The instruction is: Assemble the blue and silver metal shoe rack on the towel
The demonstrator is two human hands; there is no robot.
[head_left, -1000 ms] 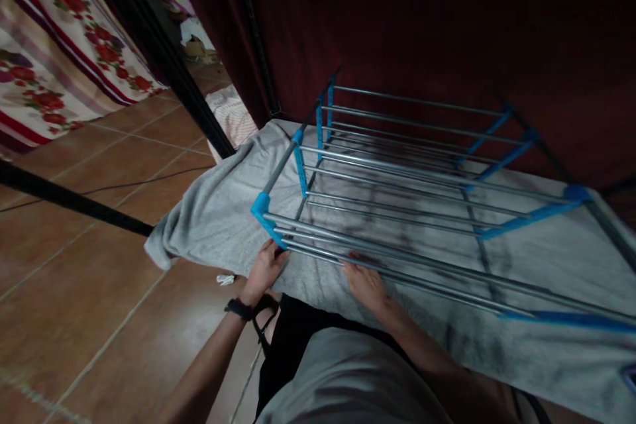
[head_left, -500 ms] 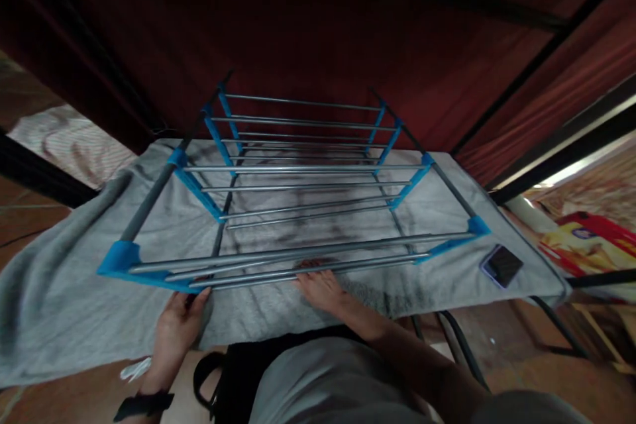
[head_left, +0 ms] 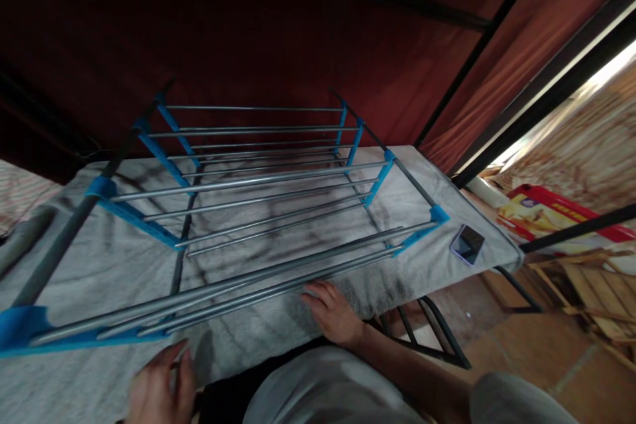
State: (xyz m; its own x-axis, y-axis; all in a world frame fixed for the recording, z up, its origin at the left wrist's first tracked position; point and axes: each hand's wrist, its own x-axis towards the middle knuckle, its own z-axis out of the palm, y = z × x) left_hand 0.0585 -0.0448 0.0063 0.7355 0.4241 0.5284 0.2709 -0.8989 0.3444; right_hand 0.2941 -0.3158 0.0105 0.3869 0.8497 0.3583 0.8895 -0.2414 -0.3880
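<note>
A rack of grey metal rods [head_left: 248,180] with blue plastic connectors [head_left: 166,152] lies on its side on the grey blanket. My left hand [head_left: 161,384] is just below the near left blue connector [head_left: 24,328], apart from it. Its thumb and forefinger are spread with nothing visible between them, though motion blurs it. My right hand [head_left: 335,311] rests on the blanket beside the lowest near rods [head_left: 278,288]. Its fingers are loosely bent and not wrapped around a rod; whether the fingertips touch one is unclear.
The grey blanket [head_left: 397,278] covers a bed-like surface in a dark metal frame. A phone [head_left: 468,244] lies near its right end. Dark red cloth [head_left: 278,33] hangs behind. On the right are a red and yellow box [head_left: 551,212] and wooden slats [head_left: 591,285].
My left hand has let go of the near left connector and drawn back toward me. My right hand has come slightly off the rods. The view has turned right.
</note>
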